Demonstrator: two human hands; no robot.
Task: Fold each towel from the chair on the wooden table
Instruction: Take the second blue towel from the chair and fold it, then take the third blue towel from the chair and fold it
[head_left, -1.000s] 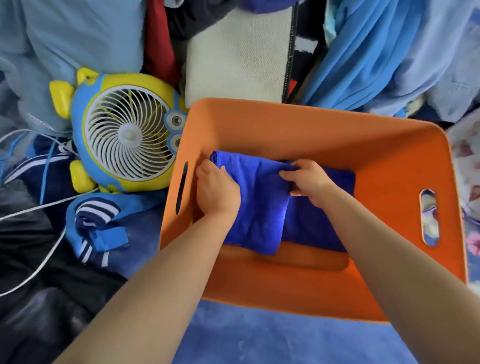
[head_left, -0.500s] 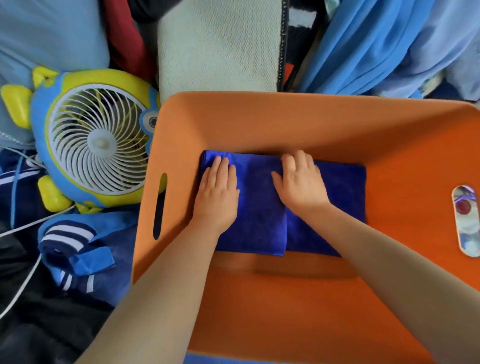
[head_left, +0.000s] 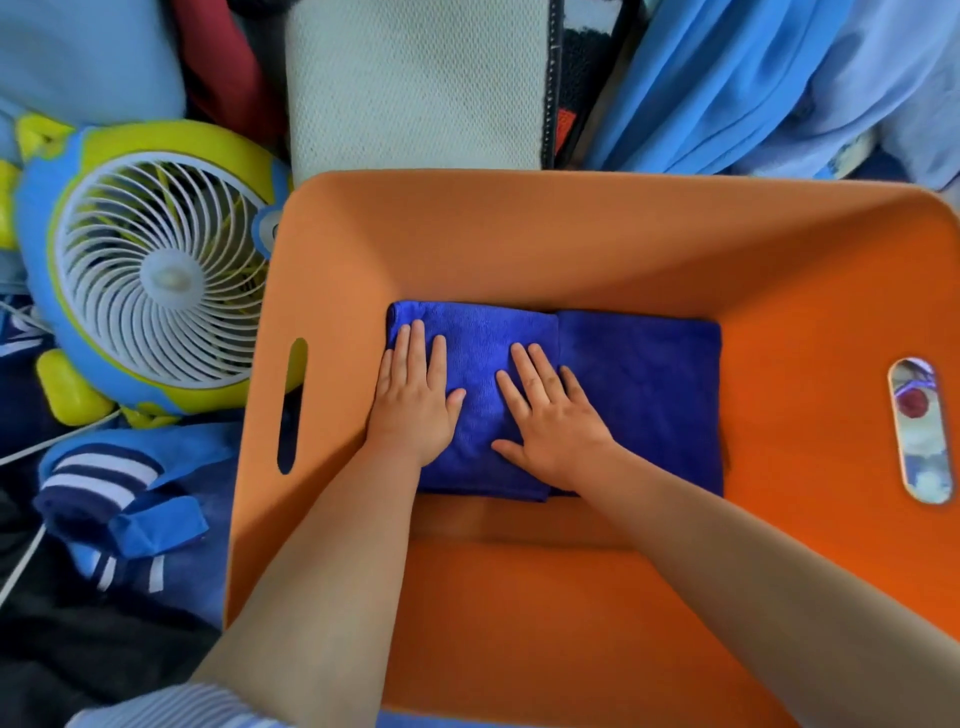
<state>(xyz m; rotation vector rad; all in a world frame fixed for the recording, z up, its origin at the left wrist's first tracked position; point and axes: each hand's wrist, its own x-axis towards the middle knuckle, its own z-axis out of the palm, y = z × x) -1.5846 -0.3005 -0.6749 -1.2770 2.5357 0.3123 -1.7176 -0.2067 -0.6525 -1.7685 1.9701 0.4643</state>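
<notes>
Yellow-and-blue plastic frames the fan (head_left: 156, 270) at far left, just beside the orange bin (head_left: 597, 239). Inside the bin, against its far wall, lie two folded blue towels: the left towel (head_left: 478, 374) overlaps the edge of the right towel (head_left: 649, 395). The left hand (head_left: 413, 405) lies flat on the left towel, fingers straight, gripping nothing. The right hand (head_left: 553, 421) presses flat beside it, fingers spread, across the overlap.
</notes>
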